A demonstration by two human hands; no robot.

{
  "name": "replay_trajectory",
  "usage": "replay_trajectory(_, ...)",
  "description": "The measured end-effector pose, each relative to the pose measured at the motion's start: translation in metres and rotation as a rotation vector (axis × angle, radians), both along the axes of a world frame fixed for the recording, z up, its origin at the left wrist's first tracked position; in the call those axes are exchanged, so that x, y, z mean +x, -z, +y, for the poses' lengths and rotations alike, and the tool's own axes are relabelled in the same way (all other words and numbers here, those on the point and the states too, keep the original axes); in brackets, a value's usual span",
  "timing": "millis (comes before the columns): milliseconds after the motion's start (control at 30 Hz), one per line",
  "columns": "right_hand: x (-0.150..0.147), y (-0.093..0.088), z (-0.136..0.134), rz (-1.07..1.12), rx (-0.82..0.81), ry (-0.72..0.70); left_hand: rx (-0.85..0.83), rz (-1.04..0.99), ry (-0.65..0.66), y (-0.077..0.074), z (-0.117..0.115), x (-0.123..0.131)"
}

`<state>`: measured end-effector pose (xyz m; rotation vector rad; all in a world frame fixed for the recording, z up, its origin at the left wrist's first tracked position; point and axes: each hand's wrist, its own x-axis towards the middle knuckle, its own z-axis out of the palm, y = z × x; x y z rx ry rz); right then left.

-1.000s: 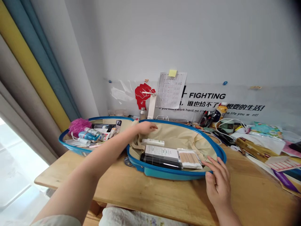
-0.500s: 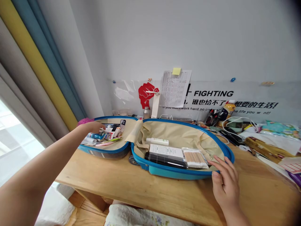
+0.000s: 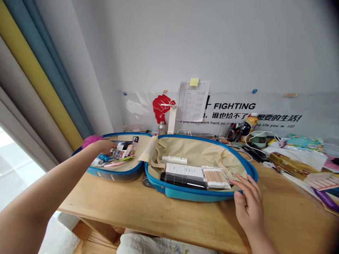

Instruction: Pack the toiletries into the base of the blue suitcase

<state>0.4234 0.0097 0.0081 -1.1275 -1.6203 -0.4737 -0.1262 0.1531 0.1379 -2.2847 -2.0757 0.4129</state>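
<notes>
One left hand [image 3: 106,146], seemingly among toiletries [image 3: 117,153]

On the clear wall banner [image 3: 235,106], behind and above the right fingers [image 3: 247,186], one can read "FIGHTING" in black. Below it stand "谁也给不了" and "想要的生活!", then smaller "work hard" and "life you w nt!". Left of these fingers, the white box [image 3: 184,170] and the pinned sheet [image 3: 193,102] carry print too small for reading.

Grey wall [image 3: 225,42], curtains [image 3: 37,70] — yellow, blue, grey — wooden desk [image 3: 190,218], wood floor [image 3: 88,246], bright light at left.
</notes>
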Motion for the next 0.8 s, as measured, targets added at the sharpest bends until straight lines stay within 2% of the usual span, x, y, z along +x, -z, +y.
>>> replay_trajectory(200, 0.0, 0.0, 0.0, 0.003, -0.003, -0.004, -0.103, 0.13, 0.028, -0.008, -0.008, 0.01)
replay_trajectory(433, 0.0, -0.001, -0.001, -0.008, -0.011, -0.007, 0.04, 0.153, 0.081, -0.024, -0.001, 0.05)
replay_trajectory(533, -0.001, -0.002, -0.002, -0.008, -0.006, -0.002, 0.128, 0.056, 0.145, -0.034, 0.006, 0.081)
replay_trajectory(633, 0.0, -0.002, -0.002, -0.011, -0.015, 0.003, 0.155, -0.079, 0.299, -0.039, 0.012, 0.123)
replay_trajectory(700, 0.0, -0.001, -0.003, -0.011, -0.029, 0.009, 0.129, -0.161, 0.412, -0.036, 0.015, 0.155)
replay_trajectory(800, 0.0, -0.001, -0.003, -0.013, -0.04, 0.007, 0.052, -0.26, 0.513, -0.024, 0.021, 0.203)
